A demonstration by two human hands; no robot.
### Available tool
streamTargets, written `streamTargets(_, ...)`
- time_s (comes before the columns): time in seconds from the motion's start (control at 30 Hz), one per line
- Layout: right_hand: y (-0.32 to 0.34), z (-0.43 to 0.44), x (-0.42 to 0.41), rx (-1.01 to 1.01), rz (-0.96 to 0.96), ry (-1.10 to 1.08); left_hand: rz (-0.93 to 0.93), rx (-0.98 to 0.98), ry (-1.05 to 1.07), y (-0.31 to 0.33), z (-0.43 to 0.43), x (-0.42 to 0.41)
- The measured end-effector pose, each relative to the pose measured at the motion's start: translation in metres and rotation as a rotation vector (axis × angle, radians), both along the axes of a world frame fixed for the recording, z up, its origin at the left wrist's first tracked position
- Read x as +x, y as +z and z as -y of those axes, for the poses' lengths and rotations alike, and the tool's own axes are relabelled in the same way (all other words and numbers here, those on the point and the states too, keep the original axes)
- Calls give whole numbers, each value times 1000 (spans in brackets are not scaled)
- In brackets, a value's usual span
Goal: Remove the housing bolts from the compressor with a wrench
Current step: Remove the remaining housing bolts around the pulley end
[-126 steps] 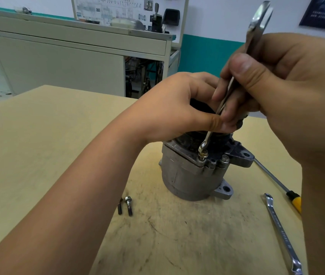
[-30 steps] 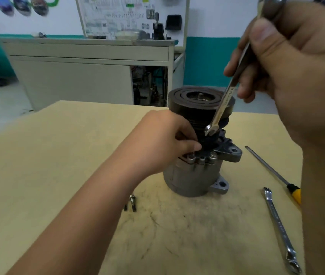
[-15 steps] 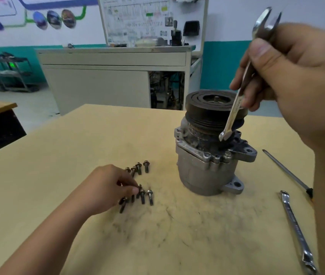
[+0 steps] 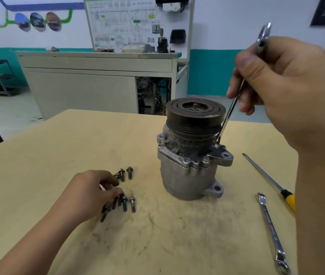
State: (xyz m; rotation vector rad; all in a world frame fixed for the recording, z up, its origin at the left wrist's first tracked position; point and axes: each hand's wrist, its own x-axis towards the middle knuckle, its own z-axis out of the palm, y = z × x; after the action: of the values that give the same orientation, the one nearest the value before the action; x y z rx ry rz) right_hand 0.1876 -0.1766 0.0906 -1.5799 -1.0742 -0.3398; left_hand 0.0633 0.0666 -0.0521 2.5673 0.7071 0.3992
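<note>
The grey compressor (image 4: 187, 175) stands upright on the wooden table (image 4: 38, 165), its black pulley on top. My right hand (image 4: 288, 92) grips a slim wrench (image 4: 228, 116) that slants down beside the pulley, with its lower end near the right mounting ear. A bolt head (image 4: 205, 160) sticks up from the housing flange at the front. Several loose bolts (image 4: 126, 203) lie on the table left of the compressor, with a few more bolts (image 4: 127, 172) behind them. My left hand (image 4: 92, 191) rests over this pile, its loosely curled fingertips touching the bolts.
A second wrench (image 4: 272, 233) lies on the table at the right, near the front edge. A yellow-handled screwdriver (image 4: 266, 179) lies beside it, partly behind my right forearm. A grey cabinet (image 4: 98, 80) stands beyond the table's far edge.
My left hand left the compressor flange, came down to the loose bolts on the table and loosened its fingers there. The wrench end shifted right, from the front flange towards the mounting ear.
</note>
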Motion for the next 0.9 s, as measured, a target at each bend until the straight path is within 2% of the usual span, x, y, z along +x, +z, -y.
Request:
streamTargets(0.1,-2,3,5,-124,-36,12,209,36,-44,20,19,9)
streamTargets(0.2,-4,7,10,-217,-55,-1,429,91,-178,44,48,24)
streamTargets(0.37,-6,10,15,-241,-78,15,775,166,-317,63,75,53)
streamTargets(0.47,-7,9,18,-254,-80,23,700,28,-386,59,80,67)
streamTargets(0.6,-8,8,20,-265,-43,34,556,9,-436,32,83,77)
streamTargets(0.9,-9,-1,20,-319,69,-22,552,-267,-435,4,78,86)
